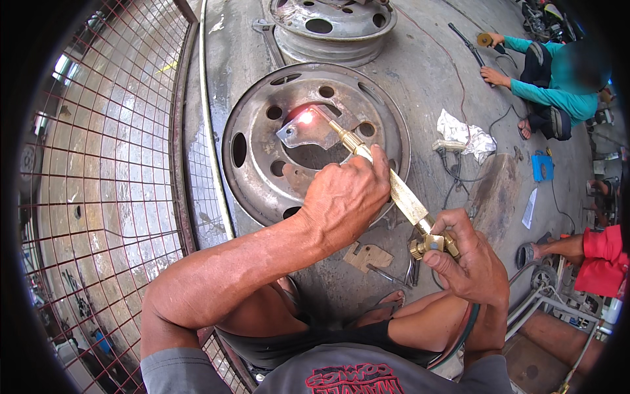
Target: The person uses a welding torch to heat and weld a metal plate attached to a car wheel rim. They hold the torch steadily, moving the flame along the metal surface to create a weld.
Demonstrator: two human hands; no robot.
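A brass gas torch [408, 200] slants across the middle, its tip toward the far left. My left hand [351, 187] is closed around its front part, while my right hand [469, 262] grips the rear end with fingers at the valve knobs. Beyond the tip, a flat, cut metal plate [308, 134] rests over the central hole of a steel wheel rim [249, 187]. A bright orange-white spot glows on the plate right by the torch tip. From beneath my right hand a dark green hose [464, 335] runs down.
Another wheel rim [331, 46] lies beyond, beside an adjustable wrench [269, 43]. Red wire mesh [118, 164] stands at left. A cut plate piece [367, 257] lies near my feet. At right are a white cloth [467, 133], cables and a teal-sleeved person [558, 92] holding tools.
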